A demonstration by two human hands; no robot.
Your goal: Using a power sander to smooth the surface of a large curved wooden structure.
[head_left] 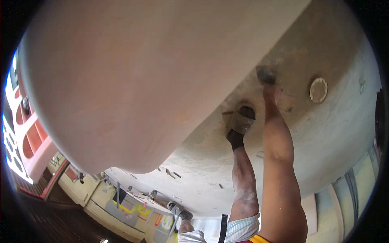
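Observation:
My bare right arm runs forward from a maroon and yellow sleeve to the brown, dusty part of a broad curved surface. At its end my right hand is a dark, blurred shape near the edge of a huge pale pinkish shell. Whether the dark part is a glove or a held thing, I cannot make out; the fingers do not show. My left hand is out of sight. Left of the arm, a leg in pale striped shorts stretches forward, its foot in a black sock and a grey slide sandal.
A round pale disc lies right of my hand. Small dark strips are scattered below the shell. Another foot in a grey shoe is at the bottom. A pink frame with rounded openings stands at the left.

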